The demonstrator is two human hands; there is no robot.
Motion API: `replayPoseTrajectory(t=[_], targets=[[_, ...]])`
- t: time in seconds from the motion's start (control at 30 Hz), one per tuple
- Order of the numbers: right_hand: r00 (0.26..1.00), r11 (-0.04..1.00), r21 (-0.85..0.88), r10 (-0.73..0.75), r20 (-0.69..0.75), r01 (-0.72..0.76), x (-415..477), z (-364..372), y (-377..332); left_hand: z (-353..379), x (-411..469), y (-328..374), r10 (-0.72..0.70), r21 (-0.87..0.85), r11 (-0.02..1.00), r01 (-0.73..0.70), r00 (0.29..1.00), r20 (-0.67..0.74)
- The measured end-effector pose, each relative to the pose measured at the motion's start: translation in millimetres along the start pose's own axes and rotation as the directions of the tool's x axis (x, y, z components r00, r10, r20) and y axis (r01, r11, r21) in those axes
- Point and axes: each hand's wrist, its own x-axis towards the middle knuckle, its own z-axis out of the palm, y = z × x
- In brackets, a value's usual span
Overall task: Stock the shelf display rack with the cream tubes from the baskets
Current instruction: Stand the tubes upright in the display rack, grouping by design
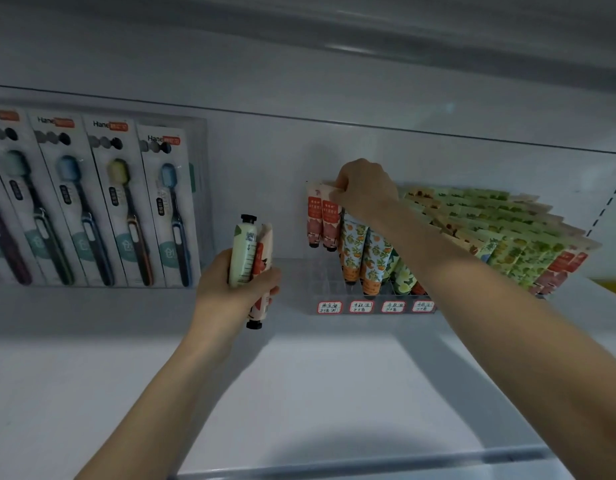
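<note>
A clear display rack stands on the white shelf, with red-bordered labels along its front. It holds many cream tubes with their caps down. My right hand pinches the top edge of a pink-and-red tube at the rack's left end, beside another tube of the same kind. Orange-patterned tubes and green-patterned tubes fill the rows to the right. My left hand, left of the rack, grips two tubes side by side: a pale green one with its black cap up and a pink floral one with its cap down.
Several boxed toothbrushes lean against the back wall at the left. The white shelf stretches toward me, with a clear front lip. Another shelf hangs overhead. No baskets are in view.
</note>
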Motion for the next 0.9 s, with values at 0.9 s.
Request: replayPoseTrajectory(t=[0.9], targets=[[0.988,0.999,-0.043,0.035,0.151,-0.028,14.7,1.3,12.1,0.4,-4.1,-3.0,-0.066,0.004,0.998,0.066,0.998,0.014]])
